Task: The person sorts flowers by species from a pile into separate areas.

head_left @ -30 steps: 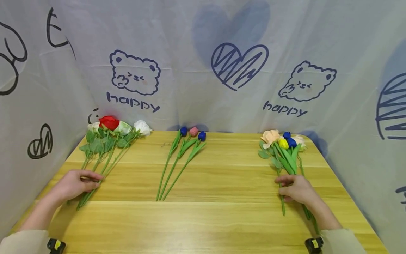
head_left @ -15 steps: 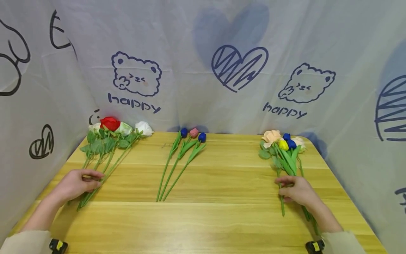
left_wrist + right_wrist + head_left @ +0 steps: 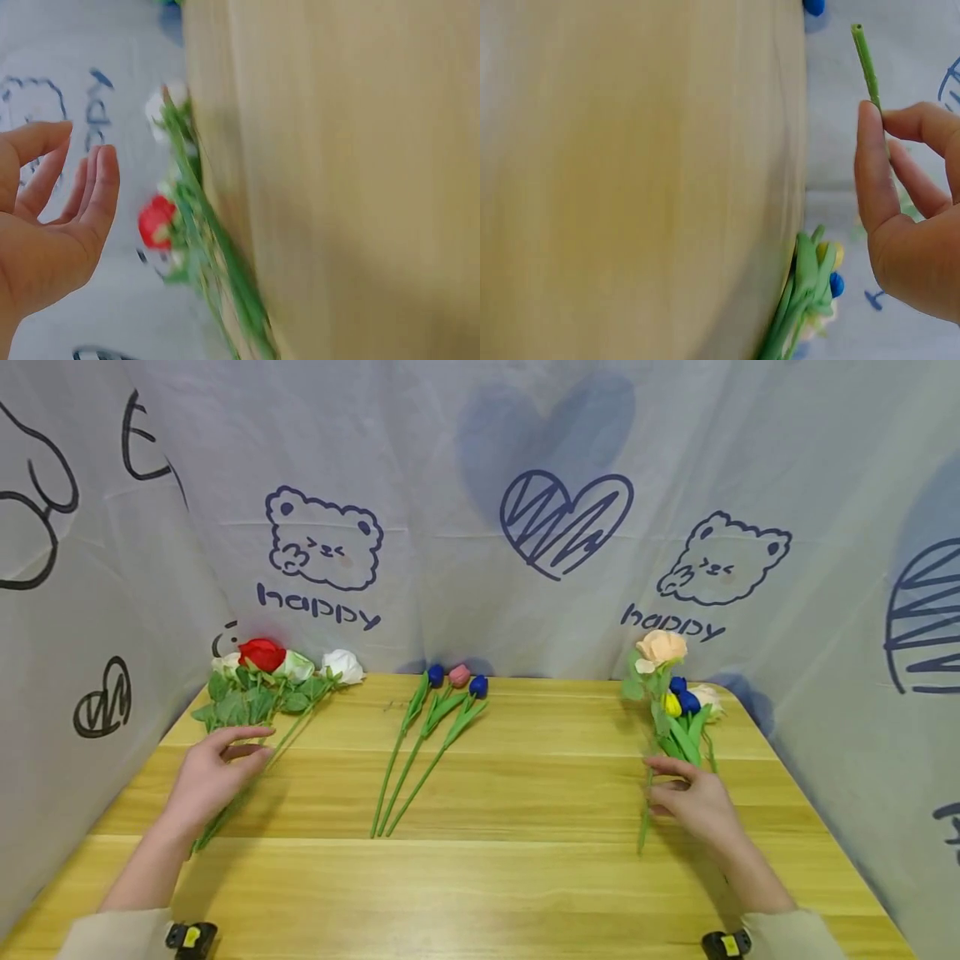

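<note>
My right hand (image 3: 696, 802) pinches the stem of a peach rose (image 3: 663, 648), raised upright above the table. In the right wrist view its green stem (image 3: 865, 66) passes between thumb and fingertips. Below lie a yellow tulip (image 3: 672, 704), blue tulips (image 3: 687, 702) and a pale rose (image 3: 707, 700). At the left, my left hand (image 3: 206, 777) hovers over the stems of a red rose (image 3: 262, 655), a white rose (image 3: 343, 666) and greenish-white roses (image 3: 297, 667). The left wrist view shows its fingers parted, with nothing between them.
Three tulips lie mid-table: a pink tulip (image 3: 460, 676) between two blue ones, stems toward the front. The wooden table (image 3: 510, 893) is bordered at the back and sides by a white printed cloth (image 3: 465, 585).
The peach rose has risen off the right-hand flowers in my right hand, its stem end swinging left. My left hand has lifted from the rose stems and moved right and farther back.
</note>
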`<state>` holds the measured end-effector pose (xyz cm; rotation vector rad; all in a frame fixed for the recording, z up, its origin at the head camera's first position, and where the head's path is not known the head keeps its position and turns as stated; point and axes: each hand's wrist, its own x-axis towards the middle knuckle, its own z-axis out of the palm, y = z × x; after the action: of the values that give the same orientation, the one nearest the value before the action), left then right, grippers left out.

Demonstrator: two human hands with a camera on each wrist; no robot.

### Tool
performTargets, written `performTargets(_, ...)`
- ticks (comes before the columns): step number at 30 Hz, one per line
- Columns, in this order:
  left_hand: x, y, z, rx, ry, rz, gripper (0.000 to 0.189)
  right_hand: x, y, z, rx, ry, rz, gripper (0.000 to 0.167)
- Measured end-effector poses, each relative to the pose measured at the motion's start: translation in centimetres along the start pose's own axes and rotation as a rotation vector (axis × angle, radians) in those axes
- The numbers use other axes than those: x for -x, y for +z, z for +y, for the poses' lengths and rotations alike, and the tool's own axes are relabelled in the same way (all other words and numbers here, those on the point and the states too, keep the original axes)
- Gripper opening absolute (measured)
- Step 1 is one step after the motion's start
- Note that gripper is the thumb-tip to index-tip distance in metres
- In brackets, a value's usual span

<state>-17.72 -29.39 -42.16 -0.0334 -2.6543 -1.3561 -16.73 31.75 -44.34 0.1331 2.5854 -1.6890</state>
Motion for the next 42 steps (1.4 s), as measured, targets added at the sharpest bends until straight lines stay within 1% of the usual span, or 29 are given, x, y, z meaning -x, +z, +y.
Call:
performTargets(1,0.0,0.6,0.6,0.038,0.015,0.018,0.041,0.0,0.2,-0.2,-0.027,-0.009,0.013,0.054)
performTargets(4,-0.2,2.7,2.5,0.143,0.041,0.043,0.038,-0.2,1.1,-0.7,-0.106,-0.038,0.053,0.053)
performTargets(6,-0.5,4.2,3.8,0.202,0.066,0.049,0.036,-0.4,1.8,-1.2,-0.159,-0.065,0.075,0.052)
performTargets(9,-0.9,6.5,5.8,0.275,0.096,0.039,0.034,-0.7,3.0,-2.1,-0.237,-0.110,0.104,0.051)
performTargets(12,-1.4,8.7,7.6,0.335,0.114,0.002,0.033,-1.0,4.3,-3.2,-0.301,-0.150,0.130,0.050)
performTargets(17,-1.8,12.2,10.1,0.420,0.127,-0.085,0.034,-1.3,6.6,-4.7,-0.416,-0.188,0.146,0.048)
performTargets(22,-1.9,15.6,12.1,0.481,0.175,-0.130,0.034,-1.9,8.8,-5.5,-0.516,-0.240,0.139,0.046)
performTargets(26,-1.8,17.9,13.4,0.534,0.206,-0.167,0.033,-2.3,10.3,-6.3,-0.583,-0.266,0.144,0.041)
performTargets(30,-1.6,19.5,14.4,0.560,0.189,-0.229,0.033,-2.7,11.6,-7.3,-0.637,-0.268,0.168,0.037)
performTargets(34,-1.5,20.6,15.0,0.556,0.160,-0.291,0.031,-2.9,12.6,-8.1,-0.676,-0.243,0.183,0.035)
performTargets(38,-1.4,21.2,15.0,0.536,0.133,-0.352,0.029,-3.1,13.4,-8.5,-0.697,-0.219,0.176,0.033)
performTargets(42,-1.3,21.4,14.9,0.499,0.115,-0.413,0.029,-3.2,13.8,-8.7,-0.702,-0.205,0.158,0.033)
